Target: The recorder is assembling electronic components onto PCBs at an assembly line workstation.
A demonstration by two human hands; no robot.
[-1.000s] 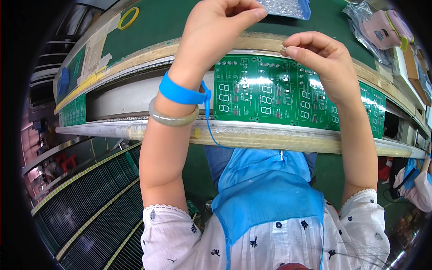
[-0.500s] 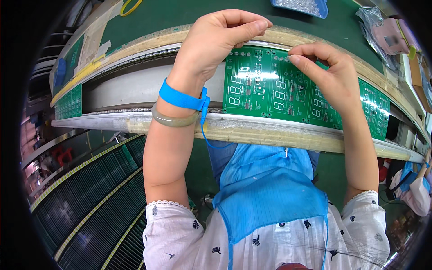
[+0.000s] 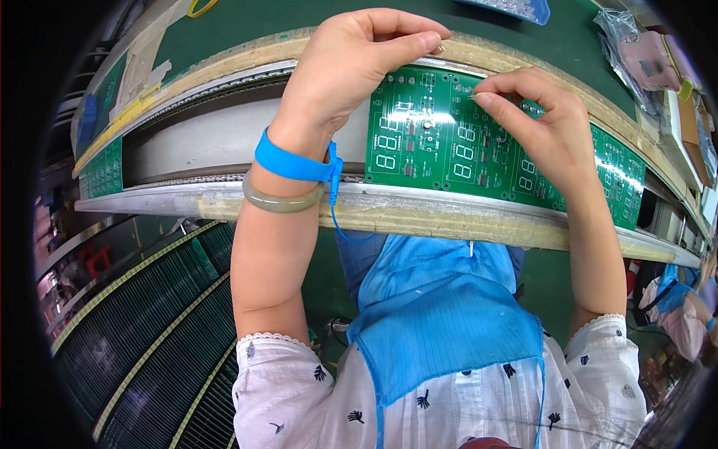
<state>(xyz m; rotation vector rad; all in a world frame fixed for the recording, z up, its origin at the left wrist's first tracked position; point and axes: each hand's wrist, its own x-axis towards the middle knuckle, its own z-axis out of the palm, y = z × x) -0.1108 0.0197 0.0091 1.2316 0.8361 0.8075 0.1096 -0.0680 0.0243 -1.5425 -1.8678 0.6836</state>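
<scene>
Green circuit boards (image 3: 426, 142) with white outlined digits lie in a metal-edged rail in front of me. My left hand (image 3: 359, 56) is raised above the boards' far edge, thumb and fingers pinched. A tiny component with thin metal leads pokes out at its fingertips. Over the second board, my right hand (image 3: 542, 120) pinches a tiny component (image 3: 473, 96), close to the board's upper part. Whether it touches the board I cannot tell. Small clear parts stand along the upper edge of the boards. A blue wrist strap (image 3: 293, 159) with a cord circles my left wrist.
A blue bin (image 3: 516, 9) of small clear parts is at the far edge of view. A pink container (image 3: 651, 63) and a clear plastic bag (image 3: 619, 34) lie far right. Racks of dark boards (image 3: 149, 329) stand at lower left. Another board (image 3: 103, 168) sits at the rail's left end.
The boards appear slightly further left and up, along with the whole view. My left hand has turned a little, and leads now show at its fingertips. The right hand keeps pinching over the second board.
</scene>
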